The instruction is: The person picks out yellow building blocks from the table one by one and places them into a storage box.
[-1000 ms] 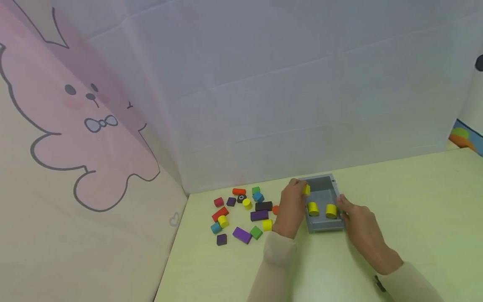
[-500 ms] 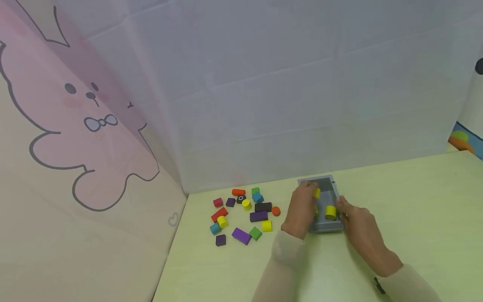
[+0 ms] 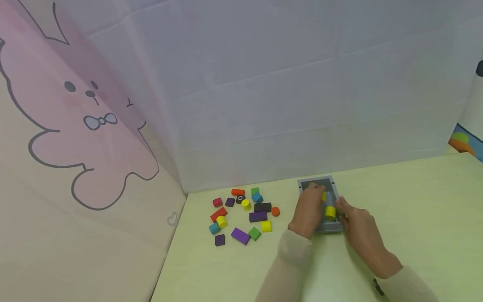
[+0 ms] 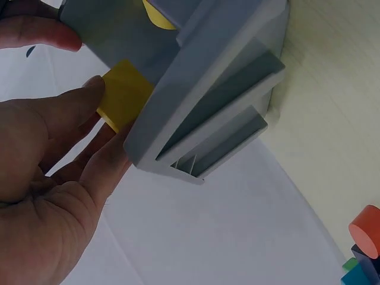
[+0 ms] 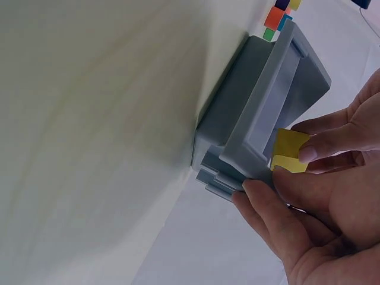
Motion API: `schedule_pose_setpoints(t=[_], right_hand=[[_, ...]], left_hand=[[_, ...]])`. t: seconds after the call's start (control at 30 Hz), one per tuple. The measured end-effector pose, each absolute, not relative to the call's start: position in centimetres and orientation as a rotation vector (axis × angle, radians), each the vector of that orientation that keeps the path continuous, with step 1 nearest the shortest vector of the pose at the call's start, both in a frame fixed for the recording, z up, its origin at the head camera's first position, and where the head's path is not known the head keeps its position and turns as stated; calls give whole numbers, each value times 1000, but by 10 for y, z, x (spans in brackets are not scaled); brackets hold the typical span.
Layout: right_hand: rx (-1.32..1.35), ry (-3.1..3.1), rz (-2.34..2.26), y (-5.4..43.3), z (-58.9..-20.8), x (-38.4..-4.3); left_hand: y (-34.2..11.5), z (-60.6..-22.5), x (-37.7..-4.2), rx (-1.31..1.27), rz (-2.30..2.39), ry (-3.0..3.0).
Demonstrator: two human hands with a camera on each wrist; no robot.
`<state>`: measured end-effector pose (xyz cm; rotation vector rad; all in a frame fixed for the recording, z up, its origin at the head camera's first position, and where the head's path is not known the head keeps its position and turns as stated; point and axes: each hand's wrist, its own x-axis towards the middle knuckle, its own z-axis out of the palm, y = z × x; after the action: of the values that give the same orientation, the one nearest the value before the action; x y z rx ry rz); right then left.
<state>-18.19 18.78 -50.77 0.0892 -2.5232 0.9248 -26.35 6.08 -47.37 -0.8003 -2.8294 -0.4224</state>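
A grey plastic tray (image 3: 329, 228) stands on the table near the back. My left hand (image 3: 307, 212) reaches into it and pinches a yellow cylinder block (image 4: 126, 95) between thumb and fingers, low inside the walls. Another yellow cylinder (image 3: 330, 213) sits in the tray's front right part. The back of my left hand hides the tray's left side in the head view. On the tray's right side, my right hand (image 3: 362, 230) grips the wall, thumb at the rim and fingers (image 5: 267, 205) along the outside.
Left of the tray lie several loose coloured blocks, among them a yellow cylinder (image 3: 266, 226), an orange round block (image 3: 275, 211), a purple block (image 3: 240, 236) and a black block (image 3: 262, 207). A white sheet (image 3: 256, 105) hangs behind the table.
My left hand has moved right and further into the tray with the yellow cylinder block, passing from the left rim towards the middle. My right hand has stayed on the tray's wall.
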Motion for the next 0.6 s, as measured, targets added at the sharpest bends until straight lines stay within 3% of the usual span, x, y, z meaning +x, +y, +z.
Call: schedule_pose_setpoints(t=[0.6], right_hand=[[98,-2492,893,188,-510,-184]], left_hand=[[73,-483,-266,-775,-311,-2911]])
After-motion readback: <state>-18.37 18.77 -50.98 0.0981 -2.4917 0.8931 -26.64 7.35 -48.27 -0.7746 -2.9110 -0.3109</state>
